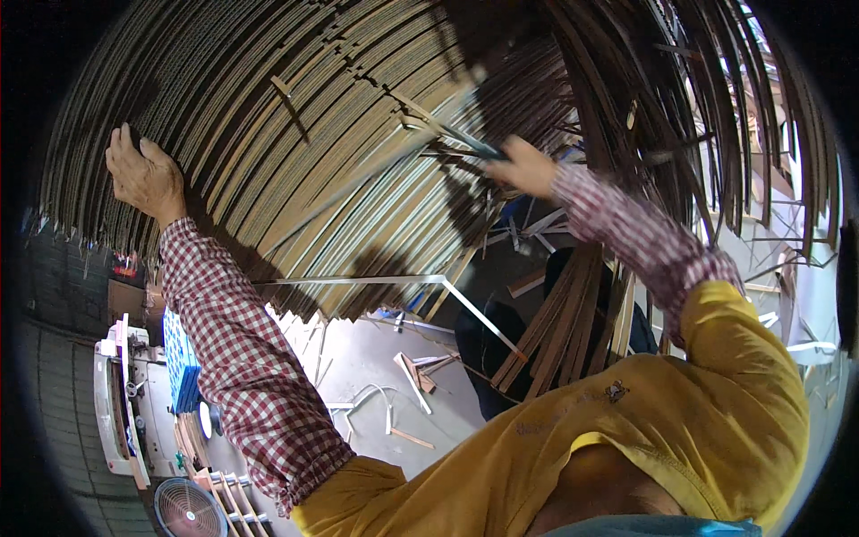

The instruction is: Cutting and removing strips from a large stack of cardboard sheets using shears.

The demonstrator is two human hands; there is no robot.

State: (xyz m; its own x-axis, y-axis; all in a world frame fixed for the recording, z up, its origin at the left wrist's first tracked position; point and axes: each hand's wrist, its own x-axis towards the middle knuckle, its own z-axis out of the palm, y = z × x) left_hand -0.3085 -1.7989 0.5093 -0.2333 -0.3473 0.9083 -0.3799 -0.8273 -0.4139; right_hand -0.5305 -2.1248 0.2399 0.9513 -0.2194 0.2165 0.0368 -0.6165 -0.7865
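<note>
Yellow cloth apron [626,430] | left hand [143,174] flat, fingers apart, on stacked brown cardboard sheets [295,134] | right hand [528,167], fingers clamped on long pale strap [394,161], running lower-left across stack

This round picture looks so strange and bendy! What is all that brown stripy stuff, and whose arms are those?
The picture comes from a small camera worn on a person's head, looking at their own hands. Its lens is very wide, so straight things look curved near the edge.

The brown stripes are a big stack of flat cardboard sheets, seen edge-on. The person wears a yellow top with red-and-white checked sleeves.

Their left hand presses flat against the cardboard. Their right hand grips a long thin pale strip that runs across the stack; it is blurred, so I cannot tell what it is made of.

Below lie loose white strips and scraps on a grey floor. A round fan sits bottom left.
</note>
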